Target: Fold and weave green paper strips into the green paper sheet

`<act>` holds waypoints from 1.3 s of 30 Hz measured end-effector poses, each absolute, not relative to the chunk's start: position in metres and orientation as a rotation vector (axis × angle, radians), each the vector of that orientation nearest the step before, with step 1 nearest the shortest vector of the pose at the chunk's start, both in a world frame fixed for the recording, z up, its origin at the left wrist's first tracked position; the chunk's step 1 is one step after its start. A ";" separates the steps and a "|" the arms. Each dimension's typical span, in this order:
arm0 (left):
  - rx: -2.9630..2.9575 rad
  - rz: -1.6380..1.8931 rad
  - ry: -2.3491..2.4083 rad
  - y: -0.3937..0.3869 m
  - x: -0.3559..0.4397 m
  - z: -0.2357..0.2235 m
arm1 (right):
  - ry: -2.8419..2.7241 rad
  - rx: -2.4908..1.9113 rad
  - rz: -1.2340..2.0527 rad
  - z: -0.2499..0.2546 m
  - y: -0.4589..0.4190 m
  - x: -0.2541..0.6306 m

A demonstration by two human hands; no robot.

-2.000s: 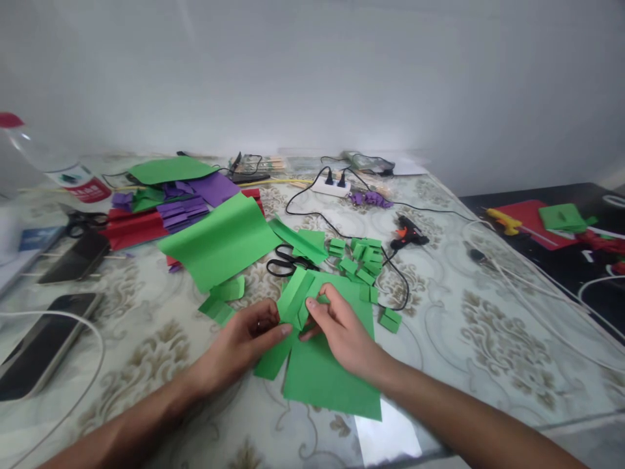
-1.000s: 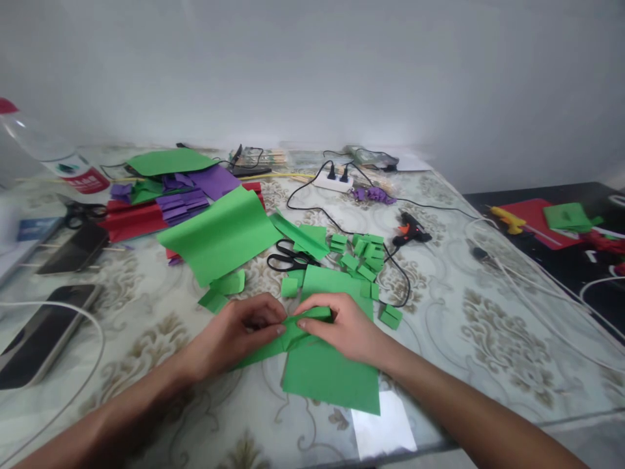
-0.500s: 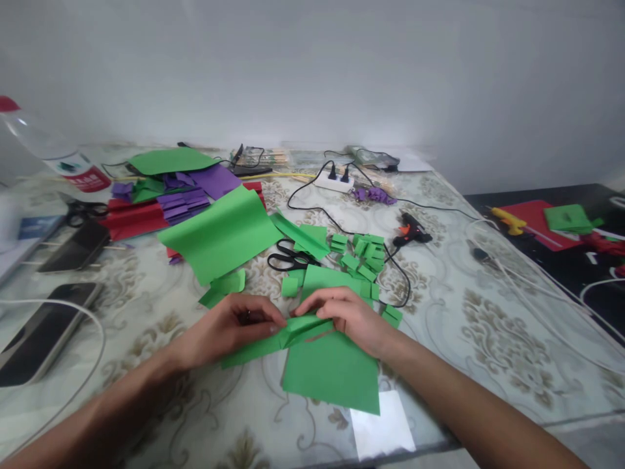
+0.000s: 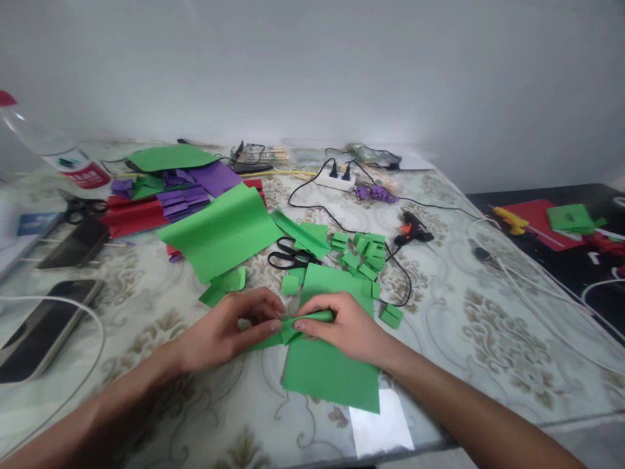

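Both grips are pinching the same folded green paper strip (image 4: 290,329), which lies between them, near the middle of the counter's (image 4: 439,365) near edge: the left hand (image 4: 232,329) has thumb and fingers on one part, the right hand (image 4: 346,326) thumb and fingers on the other, close together, presumably so that the fold between them is kept pressed and cannot spring apart. The fingers hide part of the strip, so how many layers it has cannot be told. Directly beneath the right hand lies a flat green sheet (image 4: 332,378), one end toward the near edge, perhaps kept close as stock. Just past it, toward the far edge, black-handled scissors (image 4: 288,259) lie partly under green paper, likely within easy reach for cutting. On the right-edge side of them, small folded green pieces (image 4: 370,251) are heaped together, probably to keep them apart from uncut paper. Beyond the heap, nearer the right edge, a black glue gun (image 4: 414,229) rests on its side; toward the far edge sits a white power strip (image 4: 336,178) with two plugs. A large curled green sheet (image 4: 222,231) covers part of the red and purple paper (image 4: 183,203) toward the far left corner, seemingly pushed back to leave working room.
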State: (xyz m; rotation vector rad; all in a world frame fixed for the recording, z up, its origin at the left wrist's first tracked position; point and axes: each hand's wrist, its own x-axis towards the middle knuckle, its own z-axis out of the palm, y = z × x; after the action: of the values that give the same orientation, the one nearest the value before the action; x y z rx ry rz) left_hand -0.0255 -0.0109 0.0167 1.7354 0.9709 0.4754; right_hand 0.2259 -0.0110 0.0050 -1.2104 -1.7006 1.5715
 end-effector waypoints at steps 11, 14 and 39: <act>1.844 0.464 1.033 -0.012 -0.023 -0.002 | -1.791 -1.191 1.453 0.005 -0.013 0.224; 1.841 0.478 1.048 -0.012 -0.023 -0.002 | -1.776 -1.192 1.477 0.006 -0.014 0.223; 1.621 0.487 0.974 -0.011 -0.022 0.005 | -1.322 -1.276 1.756 0.006 -0.002 0.224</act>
State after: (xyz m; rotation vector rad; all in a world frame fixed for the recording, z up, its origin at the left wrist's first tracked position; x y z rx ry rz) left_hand -0.0221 -0.0114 0.0053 1.6213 0.9743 0.4870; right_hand 0.2244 -0.0022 0.0058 -1.2762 -1.3219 1.7559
